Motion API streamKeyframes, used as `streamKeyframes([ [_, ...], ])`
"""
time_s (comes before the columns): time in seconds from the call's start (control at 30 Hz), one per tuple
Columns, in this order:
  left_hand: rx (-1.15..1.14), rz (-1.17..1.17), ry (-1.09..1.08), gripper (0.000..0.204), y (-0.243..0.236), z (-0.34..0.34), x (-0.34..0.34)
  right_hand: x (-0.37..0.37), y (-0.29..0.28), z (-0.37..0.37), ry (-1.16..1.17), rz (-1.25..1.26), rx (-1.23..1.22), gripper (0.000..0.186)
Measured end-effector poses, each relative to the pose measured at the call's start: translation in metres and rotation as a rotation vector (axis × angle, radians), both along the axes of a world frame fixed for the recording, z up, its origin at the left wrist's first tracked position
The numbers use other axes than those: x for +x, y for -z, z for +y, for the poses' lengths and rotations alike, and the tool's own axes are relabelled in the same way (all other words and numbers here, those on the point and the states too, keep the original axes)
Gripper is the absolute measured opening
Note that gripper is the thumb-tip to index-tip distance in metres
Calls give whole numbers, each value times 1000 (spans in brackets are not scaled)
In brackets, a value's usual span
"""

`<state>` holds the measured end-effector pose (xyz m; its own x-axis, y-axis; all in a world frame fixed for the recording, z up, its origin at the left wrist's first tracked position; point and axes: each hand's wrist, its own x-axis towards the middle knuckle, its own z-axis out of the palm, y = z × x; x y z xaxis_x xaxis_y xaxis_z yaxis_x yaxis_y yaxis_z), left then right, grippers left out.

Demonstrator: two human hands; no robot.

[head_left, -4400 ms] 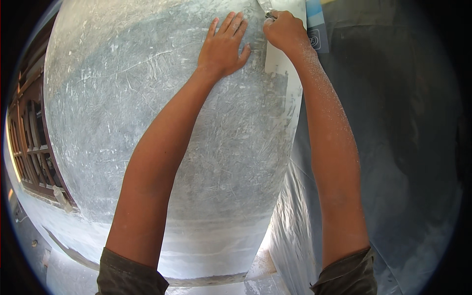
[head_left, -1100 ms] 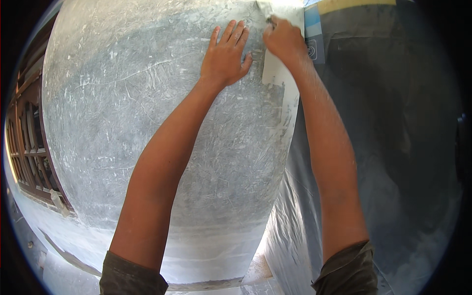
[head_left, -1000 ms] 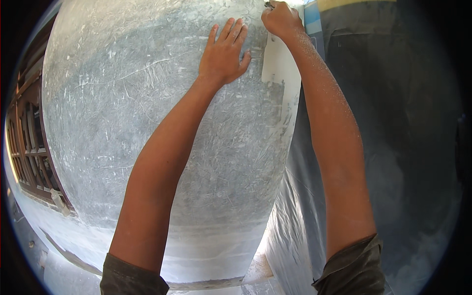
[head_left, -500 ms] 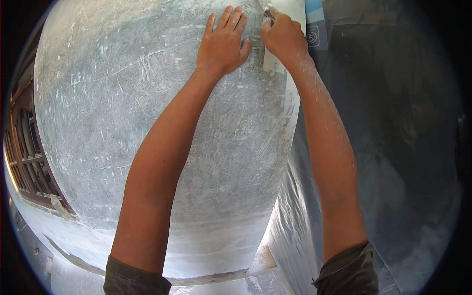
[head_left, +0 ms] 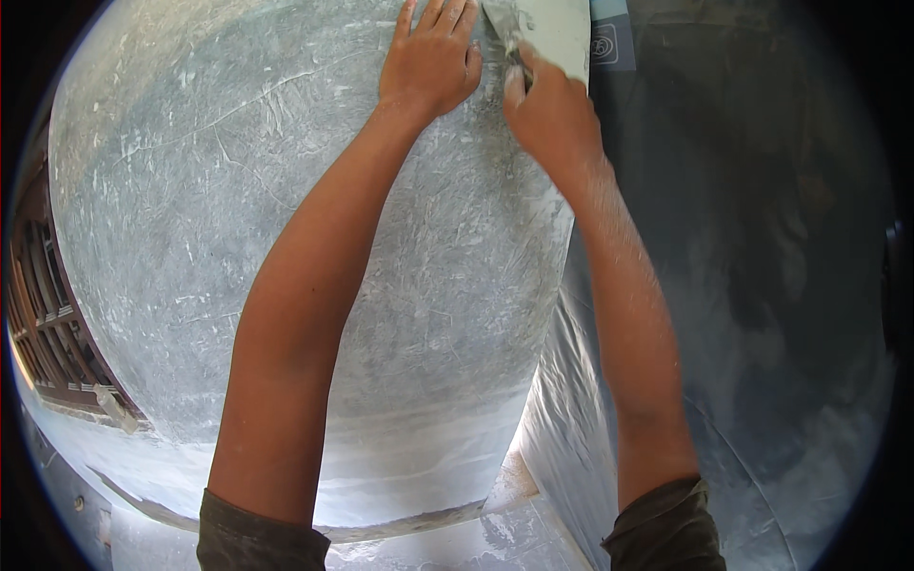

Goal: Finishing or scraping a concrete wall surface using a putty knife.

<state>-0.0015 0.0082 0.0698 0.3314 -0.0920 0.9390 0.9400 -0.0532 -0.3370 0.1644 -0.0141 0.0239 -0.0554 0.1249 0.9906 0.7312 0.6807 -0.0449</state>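
A wooden rack (head_left: 43, 324) stands left of the big rounded fibreglass shell (head_left: 248, 209). High on the shell the left hand (head_left: 430, 59) lies flat, fingers spread. Just right of it the right hand (head_left: 552, 112) grips a scraper (head_left: 505, 33) pressed against the shell's upper edge. Grey plastic sheeting (head_left: 762, 314) hangs right of the shell.

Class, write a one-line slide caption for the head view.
Left hand flat on a big grey rounded tank, right hand working a scraper.
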Motion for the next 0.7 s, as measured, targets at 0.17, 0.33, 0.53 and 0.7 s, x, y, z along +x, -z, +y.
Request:
streamKeyframes([
  [0.17, -40, -10, 8, 56, -2, -8, 24, 13, -24, 8, 9, 42, -1, 43],
  [0.33, -1, 1, -8, 55, -2, -1, 17, 16, -31, 9, -3, 24, 31, 43],
  [0.53, 2, 2, -47, 54, -1, 2, 4, 5, 43, -17, 63, 7, -284, 43],
  [0.7, -21, -2, 7, 53, -2, -1, 23, 18, 5, -2, 67, 17, 1, 47],
])
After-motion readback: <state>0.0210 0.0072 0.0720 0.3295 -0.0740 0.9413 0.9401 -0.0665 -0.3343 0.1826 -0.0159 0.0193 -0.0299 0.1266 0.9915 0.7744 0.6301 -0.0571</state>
